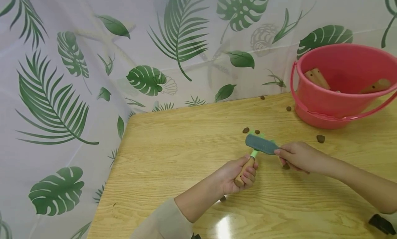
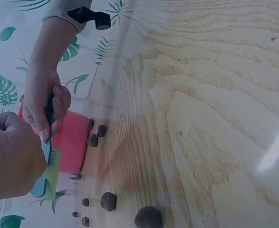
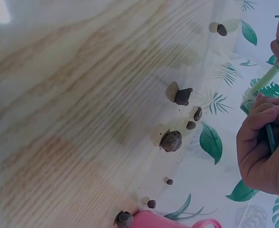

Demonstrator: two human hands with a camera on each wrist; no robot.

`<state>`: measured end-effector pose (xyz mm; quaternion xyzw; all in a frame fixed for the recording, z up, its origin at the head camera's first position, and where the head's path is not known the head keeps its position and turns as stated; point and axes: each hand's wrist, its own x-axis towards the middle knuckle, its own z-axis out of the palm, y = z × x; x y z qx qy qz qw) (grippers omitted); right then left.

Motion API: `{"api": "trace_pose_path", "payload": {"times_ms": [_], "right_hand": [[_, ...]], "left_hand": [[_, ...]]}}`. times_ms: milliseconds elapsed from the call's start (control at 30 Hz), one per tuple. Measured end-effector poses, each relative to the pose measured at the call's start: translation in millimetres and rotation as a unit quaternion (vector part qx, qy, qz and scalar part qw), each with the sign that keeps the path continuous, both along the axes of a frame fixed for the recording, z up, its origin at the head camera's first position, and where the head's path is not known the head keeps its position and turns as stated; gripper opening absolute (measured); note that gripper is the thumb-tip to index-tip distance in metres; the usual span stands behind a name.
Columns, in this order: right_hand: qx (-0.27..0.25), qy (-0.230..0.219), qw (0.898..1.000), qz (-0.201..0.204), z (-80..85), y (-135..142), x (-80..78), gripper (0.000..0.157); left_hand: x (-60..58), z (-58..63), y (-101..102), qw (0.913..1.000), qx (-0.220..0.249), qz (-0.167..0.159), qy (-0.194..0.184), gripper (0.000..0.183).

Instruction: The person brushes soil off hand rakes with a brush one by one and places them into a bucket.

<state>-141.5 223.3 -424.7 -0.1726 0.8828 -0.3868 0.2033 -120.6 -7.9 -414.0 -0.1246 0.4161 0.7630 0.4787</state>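
My left hand (image 1: 236, 176) grips the wooden handle of a small garden rake (image 1: 245, 170) with a light green neck and green prongs. In my right hand (image 1: 296, 157) is a blue-grey brush (image 1: 261, 144), pinched by its narrow handle. The brush lies across the rake's head, hiding most of it in the head view. Short bristles show faintly between brush and green head in the left wrist view. Both tools are held above the table. Brown lumps (image 1: 246, 130) lie on the wood beneath and beyond them; another lump (image 1: 286, 166) sits below my right hand.
A pink bucket (image 1: 341, 109) stands at the back right, its handle hanging down in front. Wooden tool handles (image 1: 317, 78) show inside it. More brown lumps (image 1: 321, 138) are scattered on the wooden table (image 1: 173, 146). A leaf-patterned sheet (image 1: 192, 87) hangs behind and left.
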Motion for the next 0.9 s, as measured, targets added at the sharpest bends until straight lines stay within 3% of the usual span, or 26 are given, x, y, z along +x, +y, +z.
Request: {"api": "trace_pose_path", "payload": {"times_ms": [400, 667, 900], "right_hand": [[0.082, 0.099, 0.992, -0.012, -2.0, -5, 0.3, 0.036], [0.158, 0.218, 0.963, -0.003, -9.5, -6, 1.4, 0.031], [0.175, 0.266, 0.948, -0.002, -11.2, -6, 2.3, 0.032]], "left_hand": [[-0.2, -2.2, 3, 0.9998, -0.017, 0.009, 0.008, 0.035], [-1.3, -2.5, 3, 0.9997, -0.022, 0.014, -0.002, 0.035], [-0.8, -2.7, 3, 0.9995, -0.021, 0.024, -0.005, 0.036]]}}
